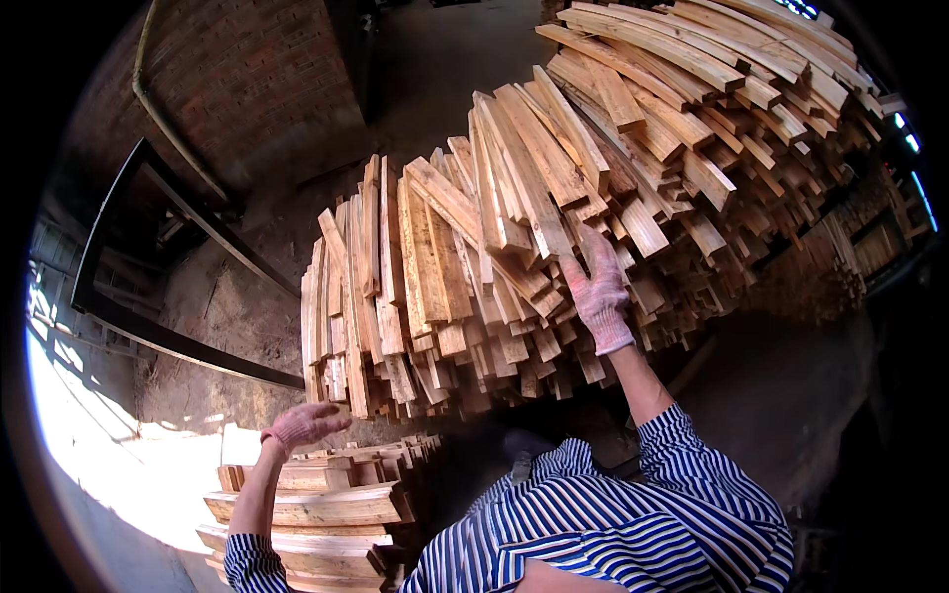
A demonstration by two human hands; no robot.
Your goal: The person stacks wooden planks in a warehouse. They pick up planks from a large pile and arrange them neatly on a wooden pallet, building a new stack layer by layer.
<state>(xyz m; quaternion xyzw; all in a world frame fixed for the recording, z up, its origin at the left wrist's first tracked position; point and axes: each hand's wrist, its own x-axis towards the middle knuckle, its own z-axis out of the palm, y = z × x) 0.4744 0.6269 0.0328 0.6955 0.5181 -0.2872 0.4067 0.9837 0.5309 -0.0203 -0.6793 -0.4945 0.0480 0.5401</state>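
Wood planks (425,259) heaped ctr to far right; smaller stack (311,506) near left. L hand (301,425) empty, btwn piles; R hand (600,298), fingers spread, at plank ends, can't tell if gripping. Dusty flr (213,321) left, brick wall (247,74) far left.

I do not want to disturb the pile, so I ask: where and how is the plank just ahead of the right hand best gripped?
Probably by its near end, coming from the person's side with the right hand: the plank is long, lies atop the pile, and points that end toward the person, while other planks crowd its sides.
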